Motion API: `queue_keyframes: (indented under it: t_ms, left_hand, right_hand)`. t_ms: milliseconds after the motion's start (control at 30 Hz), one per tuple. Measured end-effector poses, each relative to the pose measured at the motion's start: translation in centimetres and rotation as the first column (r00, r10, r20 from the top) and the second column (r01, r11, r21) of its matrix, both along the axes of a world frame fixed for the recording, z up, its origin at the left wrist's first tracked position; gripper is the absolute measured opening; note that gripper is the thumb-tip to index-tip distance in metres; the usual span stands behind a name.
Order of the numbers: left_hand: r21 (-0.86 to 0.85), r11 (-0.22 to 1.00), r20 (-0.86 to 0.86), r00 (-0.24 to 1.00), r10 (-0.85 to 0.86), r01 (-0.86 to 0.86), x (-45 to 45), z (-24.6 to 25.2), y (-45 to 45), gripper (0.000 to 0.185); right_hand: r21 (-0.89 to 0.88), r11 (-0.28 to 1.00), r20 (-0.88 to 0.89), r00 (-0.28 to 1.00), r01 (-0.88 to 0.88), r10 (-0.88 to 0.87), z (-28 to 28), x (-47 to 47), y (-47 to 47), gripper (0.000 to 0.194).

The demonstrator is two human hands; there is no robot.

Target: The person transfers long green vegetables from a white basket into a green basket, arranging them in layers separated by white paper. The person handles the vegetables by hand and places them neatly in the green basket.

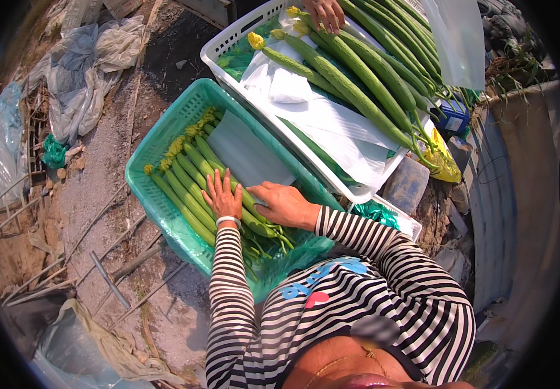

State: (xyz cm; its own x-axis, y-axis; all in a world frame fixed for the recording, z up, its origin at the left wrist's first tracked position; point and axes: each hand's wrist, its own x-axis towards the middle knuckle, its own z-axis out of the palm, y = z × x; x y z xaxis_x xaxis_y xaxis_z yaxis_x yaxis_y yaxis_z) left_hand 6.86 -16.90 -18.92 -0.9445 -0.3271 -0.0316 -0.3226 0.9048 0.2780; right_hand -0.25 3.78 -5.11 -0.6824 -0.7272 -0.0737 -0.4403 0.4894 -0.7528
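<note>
My left hand [224,198], with a white bangle at the wrist, lies flat on a row of green luffa gourds [190,177], fingers spread. These luffas have yellow blossoms at their far ends and stems towards me. They fill the left side of a green plastic crate [162,127] lined with thin green film. From the right, my right hand [284,205] reaches over the luffas' edge, index finger extended and thumb apart, with nothing seen in its grasp. Beyond its fingers a sheet of white paper [248,146] covers the crate's right part; what lies beneath is mostly hidden.
A white plastic crate [222,73] adjoins on the right, with longer luffas [357,80] over white paper [331,121]. Another person's hand [327,14] touches them. Left are crumpled plastic sheeting [78,68], sticks and a metal-headed tool [109,279]. A yellow bag [440,158] lies right.
</note>
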Motion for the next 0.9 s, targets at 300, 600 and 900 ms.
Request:
queue_keyframes:
  t_ms: [300,600,900]
  left_hand:
    - [-0.007,1.000,0.027,1.000,0.010,-0.010,-0.1,-0.1,0.0,0.059]
    - [-0.008,1.000,-0.001,1.000,0.012,-0.012,0.1,-0.3,0.1,0.059]
    - [0.002,1.000,0.020,1.000,0.018,-0.018,0.0,-0.5,-0.1,0.059]
  right_hand:
    - [0.151,0.522,-0.824,0.399,0.839,-0.403,7.2,-23.1,21.1,0.051]
    - [0.240,0.516,-0.645,0.532,0.822,-0.548,5.7,-26.1,25.1,0.061]
    - [-0.241,0.685,0.358,0.719,0.687,-0.595,16.4,-17.2,21.8,0.053]
